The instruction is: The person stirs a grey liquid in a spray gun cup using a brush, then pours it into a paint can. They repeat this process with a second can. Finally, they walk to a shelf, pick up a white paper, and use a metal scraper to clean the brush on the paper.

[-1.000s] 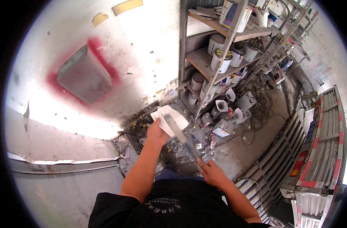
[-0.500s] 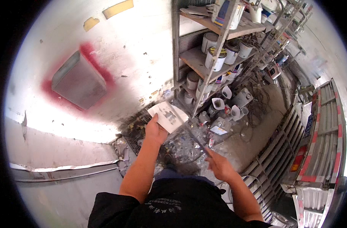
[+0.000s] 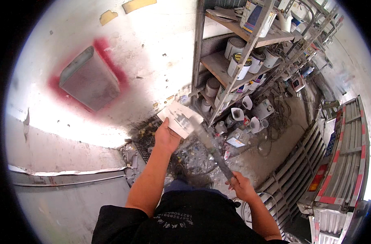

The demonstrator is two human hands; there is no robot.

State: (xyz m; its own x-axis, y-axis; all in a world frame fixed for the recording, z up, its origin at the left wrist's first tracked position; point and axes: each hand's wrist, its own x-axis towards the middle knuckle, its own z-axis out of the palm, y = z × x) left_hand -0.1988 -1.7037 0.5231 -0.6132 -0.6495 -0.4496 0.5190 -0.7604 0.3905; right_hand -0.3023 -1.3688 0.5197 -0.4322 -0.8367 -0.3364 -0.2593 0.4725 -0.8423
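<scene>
My left hand (image 3: 168,138) is closed on the near edge of a thin whitish board (image 3: 185,129), thumb on top. Dark grey paste is smeared across the board's upper face. In my right hand (image 3: 242,187) is the handle end of a long flat scraper (image 3: 219,159), fingers wrapped round it. The scraper slants up and left, and its far end lies at the board's right edge. Motion blurs that end, so I cannot tell whether it touches the paste.
A grey panel (image 3: 91,83) ringed with red paint is on the white wall at left. Metal shelving (image 3: 220,67) with paint cans stands ahead. Cut-open containers and a rectangular metal can (image 3: 237,138) sit on the littered floor. Slatted metal frames (image 3: 293,162) lean at right.
The scraper has turned so its broad face shows more, and my right hand has shifted slightly right and down. The board stays in my left hand, tilted a little differently. The view has shifted slightly.
</scene>
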